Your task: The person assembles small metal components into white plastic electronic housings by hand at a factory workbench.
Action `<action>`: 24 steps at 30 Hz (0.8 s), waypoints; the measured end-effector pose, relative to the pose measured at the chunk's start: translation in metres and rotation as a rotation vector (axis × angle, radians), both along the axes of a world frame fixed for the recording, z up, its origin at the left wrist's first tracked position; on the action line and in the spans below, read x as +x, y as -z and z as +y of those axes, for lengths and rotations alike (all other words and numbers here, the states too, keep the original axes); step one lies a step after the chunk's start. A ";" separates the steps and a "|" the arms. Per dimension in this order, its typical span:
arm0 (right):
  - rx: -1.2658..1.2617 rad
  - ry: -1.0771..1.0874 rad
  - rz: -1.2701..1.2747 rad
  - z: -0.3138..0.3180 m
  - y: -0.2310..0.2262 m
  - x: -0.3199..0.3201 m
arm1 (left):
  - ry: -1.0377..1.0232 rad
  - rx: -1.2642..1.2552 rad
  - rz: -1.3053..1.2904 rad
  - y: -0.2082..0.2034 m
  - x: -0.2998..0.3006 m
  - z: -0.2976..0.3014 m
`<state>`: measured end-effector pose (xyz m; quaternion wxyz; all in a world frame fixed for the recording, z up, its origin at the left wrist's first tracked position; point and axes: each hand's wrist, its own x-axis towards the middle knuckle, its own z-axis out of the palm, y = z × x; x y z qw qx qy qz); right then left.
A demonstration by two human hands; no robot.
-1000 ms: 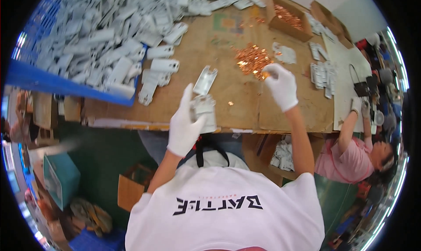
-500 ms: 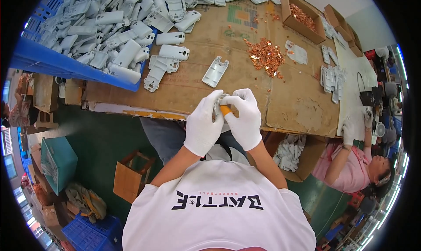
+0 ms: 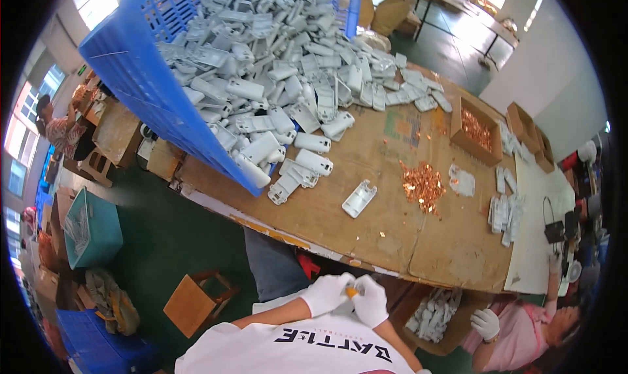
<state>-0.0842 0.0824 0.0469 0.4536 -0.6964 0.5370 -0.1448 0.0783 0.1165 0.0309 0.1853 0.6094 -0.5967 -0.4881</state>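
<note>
My left hand, white-gloved, is closed close to my body, below the table's front edge. Against its fingertips presses my right hand, gloved too and bent into a pinch. An orange-yellow finger cover shows at the right hand's fingertips. Between the hands is a pale plastic casing, glimpsed in the earlier picture; the fingers now hide nearly all of it. A single white casing lies hollow side up on the table beyond my hands. Small copper-coloured metal pieces are heaped to its right.
A blue crate piled with white casings stands at the table's left. Far right are a cardboard box of copper pieces and stacked casings. A pink-clad person works at right. Below the table sits a carton of white parts.
The view has tilted up and shifted, so the table and crate show more fully. My hands, still together, appear lower and nearer my body. The co-worker's one gloved hand has dropped from the table.
</note>
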 end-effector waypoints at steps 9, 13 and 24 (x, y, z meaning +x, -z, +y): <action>0.051 -0.017 0.114 0.005 -0.012 -0.013 | 0.149 -0.097 0.011 -0.007 0.003 -0.015; 0.026 -0.078 0.018 -0.001 -0.015 -0.008 | -0.094 -0.128 0.003 -0.001 0.001 -0.009; 0.077 -0.195 0.025 -0.002 0.020 -0.012 | -0.057 -0.197 -0.202 -0.016 -0.001 0.000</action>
